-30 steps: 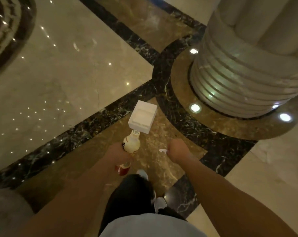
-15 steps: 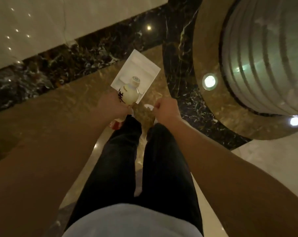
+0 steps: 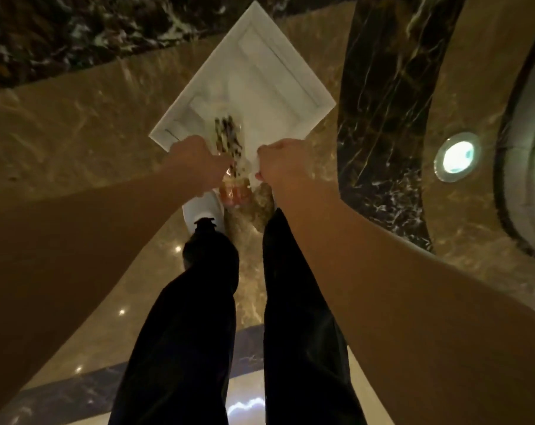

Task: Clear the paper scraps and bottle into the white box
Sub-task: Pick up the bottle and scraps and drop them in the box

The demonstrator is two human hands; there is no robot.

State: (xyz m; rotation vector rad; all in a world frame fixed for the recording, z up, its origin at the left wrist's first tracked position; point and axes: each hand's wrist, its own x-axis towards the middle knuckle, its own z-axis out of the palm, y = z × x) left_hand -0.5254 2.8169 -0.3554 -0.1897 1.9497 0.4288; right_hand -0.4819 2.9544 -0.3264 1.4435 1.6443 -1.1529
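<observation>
A white open box [image 3: 294,84] lies on the marble floor right below my hands. My left hand [image 3: 195,164] grips a cream bottle [image 3: 231,148] with dark lettering and a red base; the bottle is blurred and its top points over the box's near corner. My right hand [image 3: 283,162] is closed on a white paper scrap [image 3: 255,167], of which only a small edge shows at the fingers. Both hands hover at the near edge of the box.
My legs in dark trousers and one white shoe [image 3: 203,211] stand just behind the box. A round column base [image 3: 533,148] with a floor spotlight [image 3: 458,156] rises at the right. Dark veined marble bands cross the tan floor.
I have closed in on the box and leaned over it, so it looks much larger. Both hands have come over its near edge, and the bottle has tipped toward the box.
</observation>
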